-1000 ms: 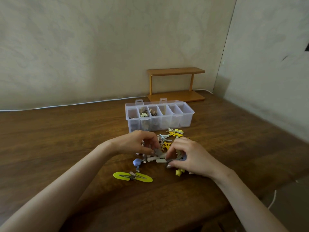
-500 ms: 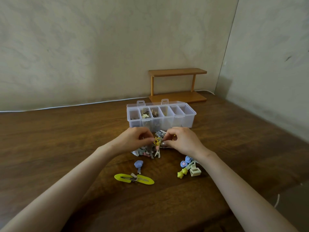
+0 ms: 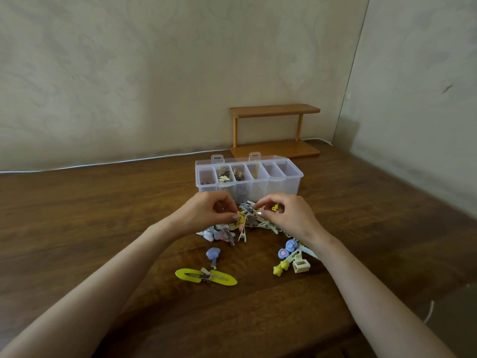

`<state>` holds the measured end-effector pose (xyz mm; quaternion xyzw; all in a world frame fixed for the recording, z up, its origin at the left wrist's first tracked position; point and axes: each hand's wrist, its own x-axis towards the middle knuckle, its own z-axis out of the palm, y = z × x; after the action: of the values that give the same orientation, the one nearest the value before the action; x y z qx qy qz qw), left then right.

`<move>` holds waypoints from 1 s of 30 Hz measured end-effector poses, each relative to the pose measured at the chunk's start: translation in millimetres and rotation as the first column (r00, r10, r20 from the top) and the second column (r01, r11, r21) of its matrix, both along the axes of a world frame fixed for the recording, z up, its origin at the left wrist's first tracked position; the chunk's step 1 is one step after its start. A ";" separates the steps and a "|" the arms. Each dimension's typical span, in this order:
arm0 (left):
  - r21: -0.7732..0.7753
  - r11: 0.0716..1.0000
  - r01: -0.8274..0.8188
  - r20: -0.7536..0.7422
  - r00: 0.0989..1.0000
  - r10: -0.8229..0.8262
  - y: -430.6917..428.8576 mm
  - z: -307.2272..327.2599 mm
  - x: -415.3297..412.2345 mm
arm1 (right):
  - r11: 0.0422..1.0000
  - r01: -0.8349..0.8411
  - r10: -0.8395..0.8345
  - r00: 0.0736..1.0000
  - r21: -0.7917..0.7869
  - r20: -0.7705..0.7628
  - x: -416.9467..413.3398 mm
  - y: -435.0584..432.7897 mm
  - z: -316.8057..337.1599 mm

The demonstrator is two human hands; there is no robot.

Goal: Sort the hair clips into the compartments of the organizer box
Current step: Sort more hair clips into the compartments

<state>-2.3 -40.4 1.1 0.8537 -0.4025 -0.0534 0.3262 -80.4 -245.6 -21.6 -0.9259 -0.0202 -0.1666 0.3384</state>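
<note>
Pinching hair clips (image 3: 251,222), fingers (image 3: 228,202) curled.

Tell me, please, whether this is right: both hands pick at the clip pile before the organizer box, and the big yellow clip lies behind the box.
Not quite: the head view shows the big yellow clip on the near side of the clip pile, not behind the organizer box. The left hand and right hand do pick at the pile.

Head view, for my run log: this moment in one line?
left hand: pinches clips | right hand: pinches clips | pile: before box | box: partly filled
</note>
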 end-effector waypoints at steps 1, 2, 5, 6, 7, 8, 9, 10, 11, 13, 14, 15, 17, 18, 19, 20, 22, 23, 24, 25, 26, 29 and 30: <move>-0.033 0.999 -0.013 -0.014 1.000 0.013 1.5 2.7 0.7 | 0.999 -0.022 0.022 1.000 -0.037 -0.012 -0.4 1.0 0.0; -0.066 0.997 -0.034 -0.023 0.999 0.033 3.4 5.8 1.9 | 0.996 -0.042 0.041 0.999 -0.074 -0.022 -0.6 2.4 0.0; -0.194 0.972 -0.134 0.047 0.988 0.146 10.7 17.4 11.7 | 0.990 -0.068 0.065 0.998 -0.126 -0.024 0.2 4.6 -0.5; -0.253 0.952 -0.172 0.063 0.979 0.194 12.8 21.3 17.6 | 0.990 -0.065 0.064 0.998 -0.124 -0.016 0.8 4.5 -0.8; -0.305 0.929 -0.212 0.061 0.969 0.241 13.8 25.0 24.0 | 0.991 -0.062 0.062 0.998 -0.121 -0.004 1.1 4.2 -1.3; -0.340 0.907 -0.248 0.051 0.958 0.281 13.2 28.4 30.3 | 0.991 -0.059 0.060 0.998 -0.119 0.006 1.9 4.0 -1.9; -0.357 0.892 -0.276 0.043 0.949 0.311 11.0 30.9 37.2 | 0.991 -0.059 0.061 0.998 -0.118 0.016 2.7 3.8 -2.6; -0.360 0.886 -0.294 0.042 0.943 0.330 7.3 32.6 43.9 | 0.991 -0.061 0.064 0.998 -0.118 0.022 3.3 3.7 -3.2; -0.352 0.886 -0.301 0.049 0.940 0.339 2.2 33.7 50.3 | 0.991 -0.064 0.067 0.997 -0.119 0.025 3.6 3.8 -3.5; -0.313 0.901 -0.301 0.094 0.934 0.345 -9.8 32.3 60.1 | 0.989 -0.072 0.076 0.997 -0.128 0.024 3.3 3.7 -4.1; -0.287 0.910 -0.301 0.128 0.929 0.348 -15.5 30.3 64.0 | 0.988 -0.077 0.081 0.996 -0.134 0.024 3.4 3.2 -4.5; -0.258 0.918 -0.301 0.160 0.924 0.348 -20.1 27.0 67.6 | 0.986 -0.083 0.087 0.996 -0.142 0.023 3.3 2.9 -4.7; -0.191 0.934 -0.300 0.202 0.919 0.337 -26.5 18.9 72.6 | 0.982 -0.101 0.104 0.994 -0.159 0.013 2.8 3.1 -4.5; -0.149 0.940 -0.308 0.224 0.915 0.336 -27.9 15.0 74.1 | 0.980 -0.108 0.111 0.994 -0.167 0.007 2.6 3.5 -4.3; -0.100 0.941 -0.323 0.261 0.904 0.338 -28.1 11.6 75.6 | 0.978 -0.113 0.115 0.993 -0.175 0.002 2.5 3.9 -3.9; -0.052 0.939 -0.341 0.318 0.885 0.340 -27.4 8.9 76.1 | 0.976 -0.115 0.117 0.993 -0.184 -0.001 2.2 4.2 -3.5; -0.011 0.929 -0.370 0.450 0.828 0.335 -24.4 6.2 76.5 | 0.973 -0.112 0.115 0.993 -0.201 0.004 2.2 4.4 -3.3; -0.038 0.929 -0.369 0.495 0.800 0.339 -22.5 6.3 75.9 | 0.973 -0.108 0.112 0.994 -0.206 0.007 2.5 4.4 -3.4; -0.083 0.931 -0.355 0.519 0.782 0.345 -20.7 7.1 73.9 | 0.972 -0.104 0.108 0.994 -0.209 0.007 2.8 4.3 -3.7; -0.118 0.937 -0.330 0.529 0.777 0.340 -19.2 8.0 72.2 | 0.972 -0.102 0.105 0.994 -0.211 0.006 3.1 4.4 -3.8; -0.119 0.946 -0.300 0.537 0.782 0.316 -18.4 8.9 70.4 | 0.972 -0.101 0.104 0.995 -0.213 0.003 3.4 4.6 -3.9; 0.015 0.967 -0.256 0.550 0.809 0.205 -17.4 10.2 66.2 | 0.972 -0.107 0.108 0.994 -0.210 -0.011 2.8 5.2 -3.3; 0.038 0.964 -0.262 0.556 0.808 0.197 -16.7 11.5 65.5 | 0.973 -0.109 0.108 0.994 -0.206 -0.014 2.4 5.3 -2.9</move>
<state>63.2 -57.0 12.6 0.8925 -0.3690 0.2098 0.1526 -78.0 -240.3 -24.5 -0.9538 -0.0874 -0.1438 0.2490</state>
